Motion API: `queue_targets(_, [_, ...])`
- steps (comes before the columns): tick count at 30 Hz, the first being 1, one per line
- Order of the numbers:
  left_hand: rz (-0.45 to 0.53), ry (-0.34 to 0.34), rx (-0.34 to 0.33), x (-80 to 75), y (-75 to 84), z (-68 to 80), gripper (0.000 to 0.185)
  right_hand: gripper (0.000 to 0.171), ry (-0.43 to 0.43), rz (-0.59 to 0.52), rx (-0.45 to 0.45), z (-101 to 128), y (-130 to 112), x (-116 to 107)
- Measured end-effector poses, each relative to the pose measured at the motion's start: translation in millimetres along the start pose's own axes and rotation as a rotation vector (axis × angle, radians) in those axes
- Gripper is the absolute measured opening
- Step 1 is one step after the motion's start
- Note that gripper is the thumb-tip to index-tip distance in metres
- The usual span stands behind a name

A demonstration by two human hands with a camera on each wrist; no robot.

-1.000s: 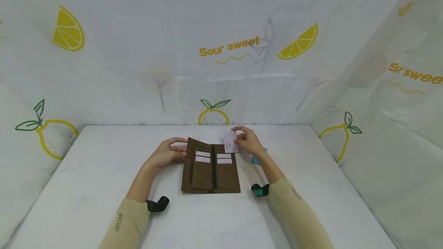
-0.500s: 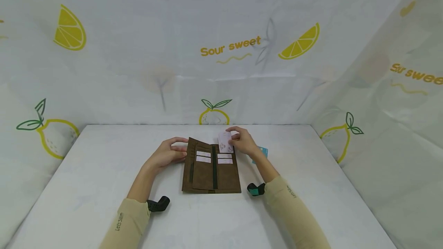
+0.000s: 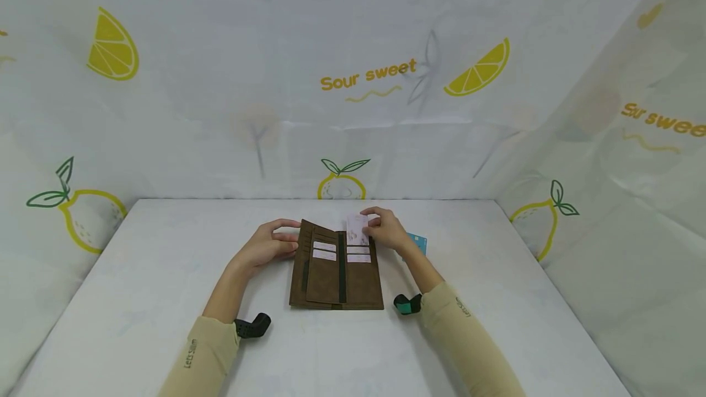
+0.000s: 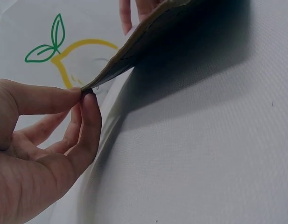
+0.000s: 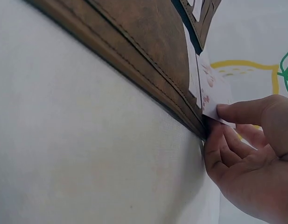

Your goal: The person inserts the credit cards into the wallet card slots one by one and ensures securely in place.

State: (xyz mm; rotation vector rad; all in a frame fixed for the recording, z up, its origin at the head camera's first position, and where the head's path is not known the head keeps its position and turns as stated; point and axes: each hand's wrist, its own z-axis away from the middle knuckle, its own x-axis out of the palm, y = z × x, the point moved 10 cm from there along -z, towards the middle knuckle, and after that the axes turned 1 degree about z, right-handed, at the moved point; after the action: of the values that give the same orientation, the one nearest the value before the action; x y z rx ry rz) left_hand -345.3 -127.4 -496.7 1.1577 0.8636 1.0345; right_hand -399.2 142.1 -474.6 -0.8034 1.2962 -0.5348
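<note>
A long brown wallet lies open on the white table, with white cards in its slots. My left hand pinches the wallet's left flap between thumb and fingers and holds it lifted off the table. My right hand pinches a white card with pink print at the top of the wallet's right panel. In the right wrist view the card stands against the wallet's upper edge, its lower end behind the leather.
A teal card lies on the table just right of my right hand. Lemon-print cloth walls close the table in at the back and both sides. Black wrist straps sit near both forearms.
My right hand has carried the white card left and a little down, from beside the wallet's top right corner onto its right panel. The left hand has stayed on the flap.
</note>
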Motion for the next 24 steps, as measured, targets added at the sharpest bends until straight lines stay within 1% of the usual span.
queue_targets(5, [0.004,0.0,-0.006,0.2,-0.3,0.0,0.057,0.045,-0.024,0.004,-0.013,1.6,-0.9,0.7])
queue_targets(12, [0.003,-0.008,0.002,0.9,0.3,1.5,0.057,0.044,-0.037,-0.018,0.0,2.5,1.8,0.7])
queue_targets(17, [-0.008,-0.003,0.004,-0.3,0.6,2.3,0.056,0.042,-0.048,-0.031,-0.015,2.2,2.3,1.7])
queue_targets(24, [-0.013,-0.007,0.006,0.6,-0.1,0.5,0.057,0.039,-0.066,-0.014,-0.039,2.6,2.1,2.3])
